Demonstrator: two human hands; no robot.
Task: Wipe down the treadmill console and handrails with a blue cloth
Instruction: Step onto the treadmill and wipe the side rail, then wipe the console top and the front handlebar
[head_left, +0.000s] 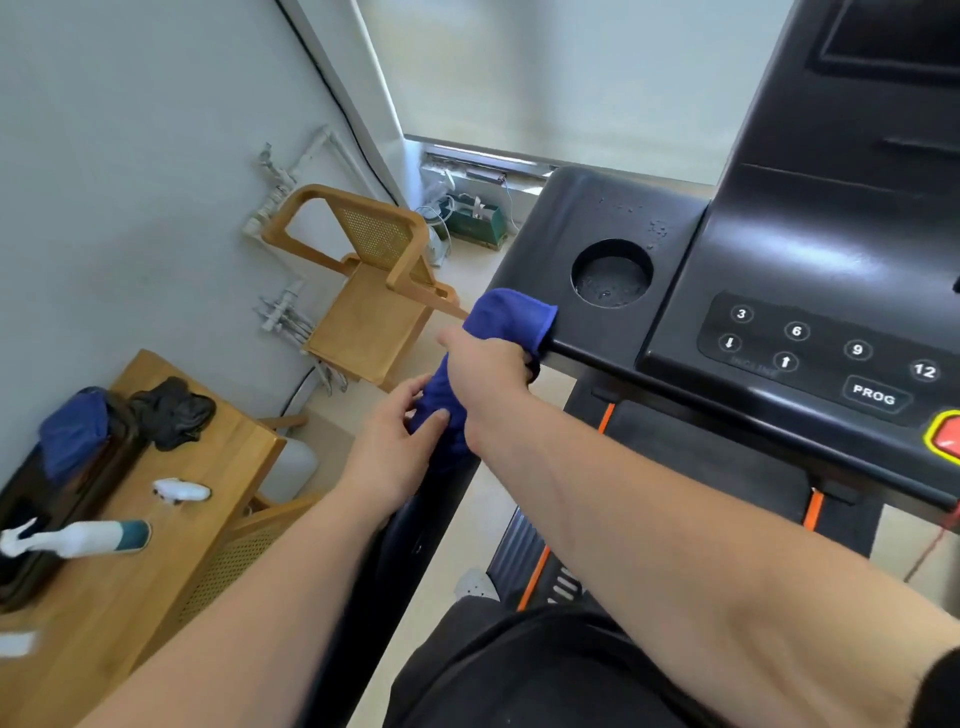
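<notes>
A: Where is the blue cloth (506, 317) seen?

B: It is draped over the left front corner of the treadmill console (597, 223), and its lower part is wrapped down along the dark handrail (415, 530) beneath that corner.

A: How is it held?

B: The right hand (488, 364) is closed over the cloth at the console's edge; its fingers (530, 364) are curled under the rim with the fabric gripped between them and the plastic. The left hand (400, 431) is laid against the lower stretch of cloth on the rail, the fingers (431, 418) bent lightly round it, thumb above.

A: What is shown on the console itself?

B: A round cup holder (612, 273) is set just beside the cloth, and water droplets can be made out in it and on the surface behind it. Further right, a keypad (826, 353) marked 3, 6, 9, 12, arrows and PROG is seen, with a red button (948, 439) cut off by the frame edge.

A: And off the treadmill?

B: A wooden bench (130, 582) is seen at the left, carrying a white spray bottle (83, 538), a black rag (174, 413) and a second blue cloth (72, 431) on a dark tray. A wooden chair (363, 291) is placed by the wall beyond it.
</notes>
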